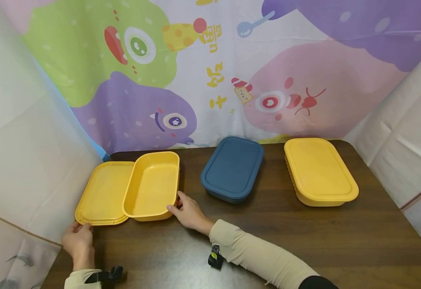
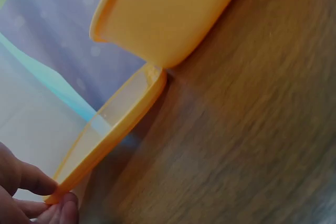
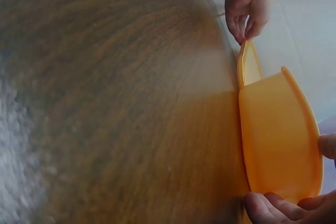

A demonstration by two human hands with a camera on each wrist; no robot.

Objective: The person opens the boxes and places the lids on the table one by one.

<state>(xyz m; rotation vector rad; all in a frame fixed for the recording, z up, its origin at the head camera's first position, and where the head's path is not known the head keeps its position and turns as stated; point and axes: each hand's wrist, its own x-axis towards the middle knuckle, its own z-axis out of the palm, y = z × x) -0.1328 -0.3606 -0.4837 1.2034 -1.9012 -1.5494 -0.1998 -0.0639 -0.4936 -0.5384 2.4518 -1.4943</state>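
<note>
Currently, a person's two hands are working at the left of the head view, each grasping a yellow thing. At the lower left, the left hand (image 1: 79,242) is pinching the near corner of a yellow lid (image 1: 105,192), its thumb and fingers meeting on the rim, as the left wrist view is also showing. Just to the right of it, the right hand (image 1: 190,212) is gripping the near right corner of a yellow box (image 1: 156,188), the thumb lying over the rim and the fingers curling round the outer wall. The yellow box is standing uncovered at left of centre, its inside facing up, and its left side is overlapping the lid's right edge in the head view; whether it is resting on the lid, I cannot tell.

Around the middle of the frame, a lidded blue box (image 1: 233,166) is lying on the dark wooden surface (image 1: 268,228), and a second yellow box, covered (image 1: 320,170), is sitting at right, well apart from the hands. Behind them, a cloth printed with cartoon creatures (image 1: 203,112) is hanging across the top of the frame. Beige sleeves (image 1: 264,253) are covering the forearms, and a small black device (image 1: 215,261) is sitting at the right wrist.
</note>
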